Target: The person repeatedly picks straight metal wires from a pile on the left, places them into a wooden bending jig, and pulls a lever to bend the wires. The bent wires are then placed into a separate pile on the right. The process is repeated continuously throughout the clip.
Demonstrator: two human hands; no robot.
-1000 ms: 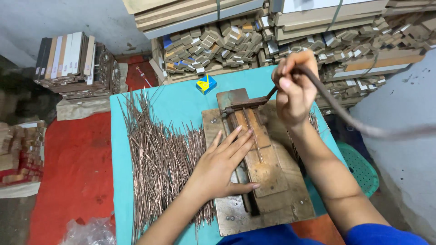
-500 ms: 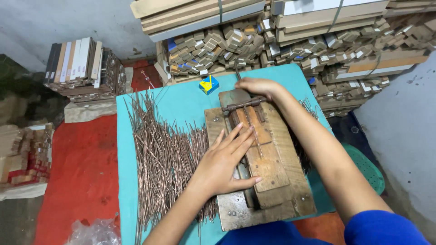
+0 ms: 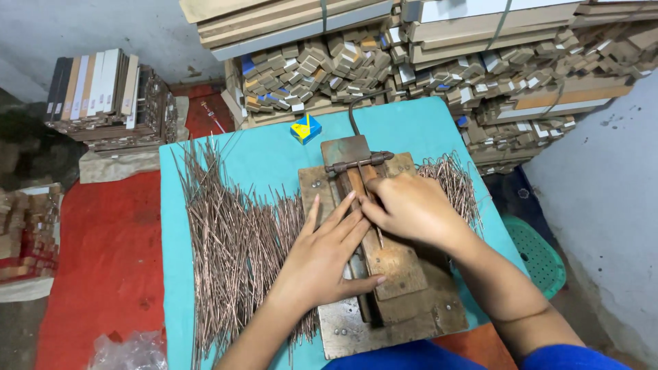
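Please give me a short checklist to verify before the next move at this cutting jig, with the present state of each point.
1. Left hand flat on the jig: ok.
2. Right hand grips a thin rod over the block: ok.
3. Lever down at its hinge: ok.
4. Fingers away from the blade: cannot tell, blade hidden.
5. Uncut rods lie beside the left hand: ok.
6. Second rod pile lies right of the jig: ok.

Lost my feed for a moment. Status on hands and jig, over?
Left hand flat on wooden jig. Right hand pinching a thin copper rod over its middle. Loose rods piled left, nothing blocking.
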